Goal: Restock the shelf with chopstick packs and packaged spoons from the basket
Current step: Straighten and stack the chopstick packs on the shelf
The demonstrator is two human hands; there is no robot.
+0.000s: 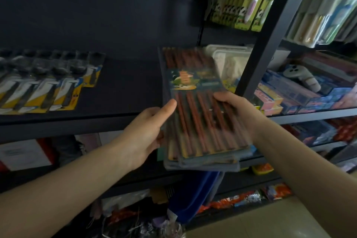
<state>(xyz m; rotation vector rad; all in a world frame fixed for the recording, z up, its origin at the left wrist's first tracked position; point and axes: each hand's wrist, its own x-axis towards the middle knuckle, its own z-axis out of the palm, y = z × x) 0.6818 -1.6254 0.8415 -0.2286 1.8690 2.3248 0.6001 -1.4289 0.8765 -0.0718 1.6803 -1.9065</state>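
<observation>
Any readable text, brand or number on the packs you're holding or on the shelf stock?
None legible.
Chopstick packs, held by left hand and right hand: label print blurred.
Yellow-carded packs: print too small.
Green hanging packs: markings blurred.

- Dim scene; the black shelf (123, 87) is almost lost in shadow.
- Brighter light falls at right, on the floor (270, 218).
- The chopstick packs (195, 102) show motion blur.
- Wide-angle lens bends edges.
</observation>
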